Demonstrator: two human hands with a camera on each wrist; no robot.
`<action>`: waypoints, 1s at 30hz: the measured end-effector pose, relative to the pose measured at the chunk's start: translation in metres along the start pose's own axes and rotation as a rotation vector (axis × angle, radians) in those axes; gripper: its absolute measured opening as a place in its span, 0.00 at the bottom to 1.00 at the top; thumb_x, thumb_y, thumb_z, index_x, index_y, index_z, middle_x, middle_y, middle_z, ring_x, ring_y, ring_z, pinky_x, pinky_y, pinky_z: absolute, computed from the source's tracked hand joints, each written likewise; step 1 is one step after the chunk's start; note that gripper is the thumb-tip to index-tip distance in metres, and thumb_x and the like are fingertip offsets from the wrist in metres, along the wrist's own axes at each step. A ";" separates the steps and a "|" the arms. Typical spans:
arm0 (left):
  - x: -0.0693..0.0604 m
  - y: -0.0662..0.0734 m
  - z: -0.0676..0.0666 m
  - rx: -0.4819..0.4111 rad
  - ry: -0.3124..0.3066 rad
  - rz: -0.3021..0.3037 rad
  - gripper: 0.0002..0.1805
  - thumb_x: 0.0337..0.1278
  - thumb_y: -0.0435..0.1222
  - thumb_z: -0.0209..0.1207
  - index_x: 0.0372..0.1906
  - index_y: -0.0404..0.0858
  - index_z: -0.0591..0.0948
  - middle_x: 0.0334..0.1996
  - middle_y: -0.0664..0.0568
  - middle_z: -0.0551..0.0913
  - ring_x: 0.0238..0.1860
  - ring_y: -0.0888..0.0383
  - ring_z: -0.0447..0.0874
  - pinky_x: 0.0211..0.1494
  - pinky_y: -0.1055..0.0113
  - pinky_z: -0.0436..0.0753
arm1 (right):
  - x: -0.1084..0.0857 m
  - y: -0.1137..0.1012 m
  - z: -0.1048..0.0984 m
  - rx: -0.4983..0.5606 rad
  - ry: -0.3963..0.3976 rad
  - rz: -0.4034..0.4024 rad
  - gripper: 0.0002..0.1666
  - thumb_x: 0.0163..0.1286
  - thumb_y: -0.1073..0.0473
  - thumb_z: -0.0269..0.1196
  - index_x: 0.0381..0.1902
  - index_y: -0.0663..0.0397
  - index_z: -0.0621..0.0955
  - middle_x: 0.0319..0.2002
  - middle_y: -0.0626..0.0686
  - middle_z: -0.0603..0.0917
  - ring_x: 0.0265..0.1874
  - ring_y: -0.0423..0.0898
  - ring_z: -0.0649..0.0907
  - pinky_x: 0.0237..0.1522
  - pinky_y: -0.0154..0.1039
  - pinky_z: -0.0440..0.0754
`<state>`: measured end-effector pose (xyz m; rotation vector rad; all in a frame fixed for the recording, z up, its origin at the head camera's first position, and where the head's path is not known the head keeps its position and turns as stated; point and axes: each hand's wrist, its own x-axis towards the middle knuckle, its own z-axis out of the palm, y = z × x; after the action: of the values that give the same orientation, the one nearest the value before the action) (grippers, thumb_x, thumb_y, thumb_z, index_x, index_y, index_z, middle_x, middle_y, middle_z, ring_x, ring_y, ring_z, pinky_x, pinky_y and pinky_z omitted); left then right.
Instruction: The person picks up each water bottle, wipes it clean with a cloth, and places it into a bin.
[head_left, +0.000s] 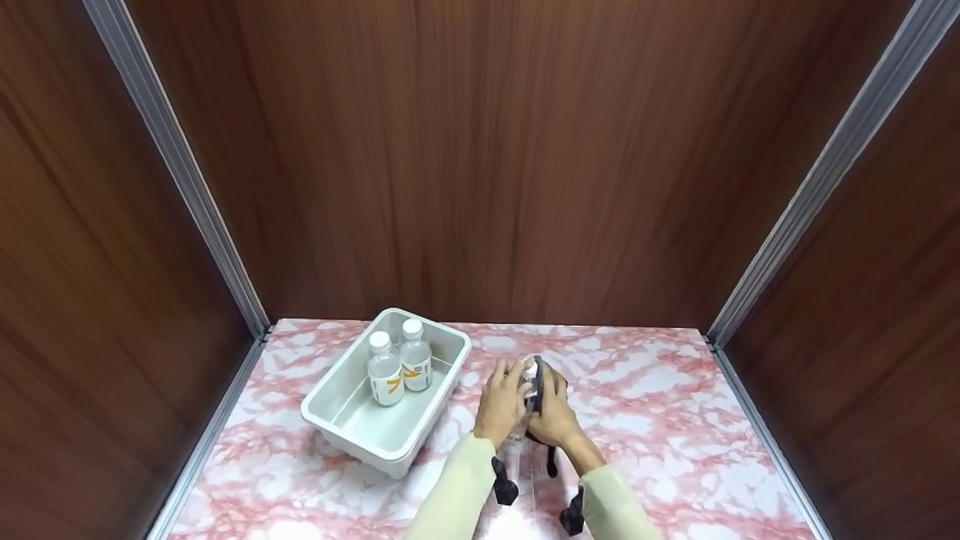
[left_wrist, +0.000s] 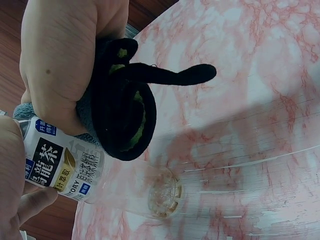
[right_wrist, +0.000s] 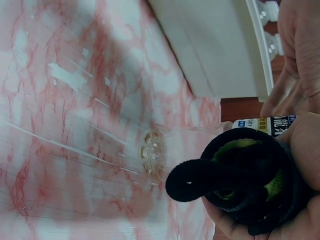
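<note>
A clear plastic oolong tea bottle (left_wrist: pixel 67 160) with a white label stands between my hands. In the head view, its white cap (head_left: pixel 531 370) shows near the fingertips. My left hand (head_left: pixel 501 403) grips the bottle's upper part, a finger lying across the label. From the other side, my right hand (head_left: pixel 556 412) holds a bunched black knit glove (right_wrist: pixel 245 185) with green patches against the bottle. One glove finger hangs loose below the hand. The right hand's palm side and part of the label are hidden.
To the left stands a pale grey plastic bin (head_left: pixel 352 435) with two white-capped bottles (head_left: pixel 386 379) upright inside. The tabletop (head_left: pixel 660 420) has a red-and-white marble pattern. Brown wood panels (head_left: pixel 480 165) close off the back and both sides.
</note>
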<state>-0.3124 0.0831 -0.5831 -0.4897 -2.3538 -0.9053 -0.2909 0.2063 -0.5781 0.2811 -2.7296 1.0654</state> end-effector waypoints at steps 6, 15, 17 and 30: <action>0.002 0.000 -0.001 0.009 0.000 -0.004 0.19 0.58 0.34 0.66 0.55 0.41 0.79 0.39 0.46 0.75 0.37 0.48 0.83 0.45 0.53 0.84 | 0.003 0.001 0.002 0.008 0.001 0.005 0.58 0.44 0.75 0.58 0.77 0.65 0.54 0.69 0.79 0.58 0.49 0.72 0.80 0.37 0.65 0.83; 0.000 0.003 -0.002 -0.002 -0.021 -0.019 0.19 0.60 0.34 0.64 0.56 0.41 0.77 0.39 0.48 0.74 0.37 0.49 0.82 0.46 0.54 0.84 | -0.005 0.008 0.006 0.037 -0.042 0.056 0.61 0.45 0.73 0.62 0.77 0.67 0.50 0.70 0.80 0.56 0.53 0.75 0.79 0.46 0.66 0.83; -0.001 0.003 -0.002 0.000 -0.027 -0.025 0.19 0.60 0.34 0.64 0.56 0.41 0.77 0.40 0.48 0.74 0.38 0.50 0.82 0.47 0.55 0.84 | -0.008 0.011 0.009 0.040 -0.057 0.070 0.60 0.45 0.73 0.60 0.77 0.68 0.49 0.70 0.81 0.55 0.56 0.76 0.77 0.49 0.68 0.82; -0.002 0.000 0.000 0.005 0.010 0.001 0.18 0.59 0.34 0.64 0.55 0.39 0.79 0.39 0.46 0.75 0.37 0.50 0.82 0.45 0.55 0.84 | -0.014 0.020 0.021 0.040 -0.075 0.097 0.59 0.44 0.74 0.57 0.77 0.69 0.49 0.71 0.81 0.55 0.57 0.75 0.76 0.48 0.65 0.82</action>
<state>-0.3110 0.0831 -0.5846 -0.4829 -2.3461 -0.8988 -0.2851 0.2073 -0.6097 0.2010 -2.8170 1.1578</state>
